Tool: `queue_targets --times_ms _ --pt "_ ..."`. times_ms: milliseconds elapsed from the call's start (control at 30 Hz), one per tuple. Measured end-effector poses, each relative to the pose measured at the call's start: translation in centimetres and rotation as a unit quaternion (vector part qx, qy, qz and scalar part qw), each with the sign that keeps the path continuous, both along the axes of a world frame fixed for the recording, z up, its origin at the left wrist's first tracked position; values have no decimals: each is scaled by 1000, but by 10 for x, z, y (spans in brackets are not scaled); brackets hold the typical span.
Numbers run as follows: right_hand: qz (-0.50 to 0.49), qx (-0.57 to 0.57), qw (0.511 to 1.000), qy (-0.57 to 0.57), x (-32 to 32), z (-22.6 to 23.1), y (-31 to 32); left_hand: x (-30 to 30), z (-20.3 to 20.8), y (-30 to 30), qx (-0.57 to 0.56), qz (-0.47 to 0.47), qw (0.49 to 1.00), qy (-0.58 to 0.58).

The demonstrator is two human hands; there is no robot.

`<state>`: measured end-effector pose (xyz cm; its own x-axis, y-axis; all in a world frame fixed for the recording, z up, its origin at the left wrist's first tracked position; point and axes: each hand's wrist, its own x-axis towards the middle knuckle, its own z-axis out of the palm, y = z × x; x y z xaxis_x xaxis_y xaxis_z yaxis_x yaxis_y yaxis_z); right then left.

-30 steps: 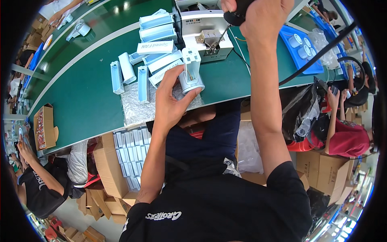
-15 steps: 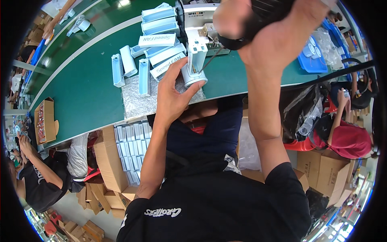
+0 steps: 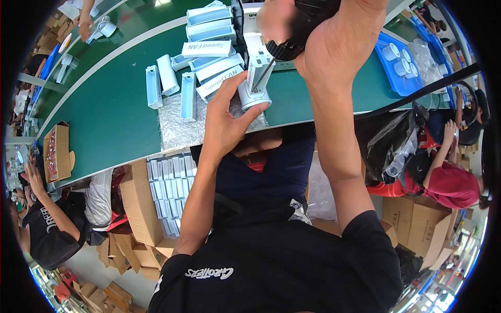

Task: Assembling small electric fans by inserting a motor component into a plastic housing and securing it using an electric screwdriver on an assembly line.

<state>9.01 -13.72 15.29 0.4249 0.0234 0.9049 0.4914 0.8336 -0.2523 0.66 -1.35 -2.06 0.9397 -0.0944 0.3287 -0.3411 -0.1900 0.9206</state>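
My left hand (image 3: 224,117) grips the round base of a white plastic housing (image 3: 254,101), thumb and fingers on either side of it. The housing stands upright near the bench's front edge, its tall hollow part showing the inside. From above, my right hand (image 3: 331,55) is closed around a black electric screwdriver (image 3: 284,49), whose body partly leaves the top of the view. Its long thin bit (image 3: 264,76) slants down into the hollow of the housing; the tip's contact is hard to see. Left of my left hand lie several pale blue and white handle-like shells (image 3: 209,49).
Crumpled clear plastic sheeting (image 3: 175,128) lies on the green bench (image 3: 112,117). Behind the housing stands a metal machine (image 3: 251,26). A blue tray (image 3: 383,60) holds white round parts at right. Below the bench, a carton (image 3: 141,201) is packed with shells. Other people work at both sides.
My right hand and the screwdriver have moved left and slightly down, the bit now deeper and steeper in the housing. My left hand keeps its hold. The view has shifted slightly.
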Motion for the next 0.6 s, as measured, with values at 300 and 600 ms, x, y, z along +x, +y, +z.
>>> queue_targets --times_ms 300,600 --pt "-225 -137 954 140 -32 -13 -9 3 3 -1 -36 -14 999 -5" --pt "-119 -82 964 221 -41 6 -12 -1 0 3 12 -5 1000 -9"
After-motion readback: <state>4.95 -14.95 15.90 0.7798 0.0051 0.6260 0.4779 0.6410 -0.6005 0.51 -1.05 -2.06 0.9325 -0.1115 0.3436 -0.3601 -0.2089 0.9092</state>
